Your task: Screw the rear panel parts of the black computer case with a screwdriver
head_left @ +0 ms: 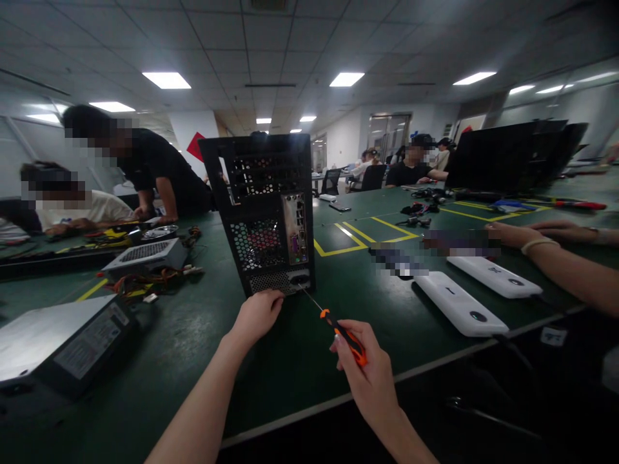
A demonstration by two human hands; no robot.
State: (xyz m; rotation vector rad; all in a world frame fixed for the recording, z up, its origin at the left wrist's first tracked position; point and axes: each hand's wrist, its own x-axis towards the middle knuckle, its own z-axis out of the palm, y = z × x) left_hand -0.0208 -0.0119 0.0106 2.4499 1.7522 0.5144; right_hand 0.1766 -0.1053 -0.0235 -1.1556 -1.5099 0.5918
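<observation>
So, the black PC tower case is standing on the green worktop, right in front of the person, rear panel facing them, with the metal port plate on its right side and honeycomb vents to the left of that. Right hand has its fingers wrapped around the orange-and-black handle of a screwdriver, thumb along the side, and the thin shaft slants up and left to the bottom right of the panel, by the dark power socket. Can't tell if the tip is actually seated in a screw or just close to it. Left hand is at the bottom edge of the case, palm down, fingers loosely curled and bunched together; can't tell whether they're gripping it or just resting there. Off to the left there's a labelled power supply unit close by and another power supply behind it, cables spilling beside it. Over on the right, two white handheld-looking devices lie side by side, with a co-worker's hand just beyond them.
</observation>
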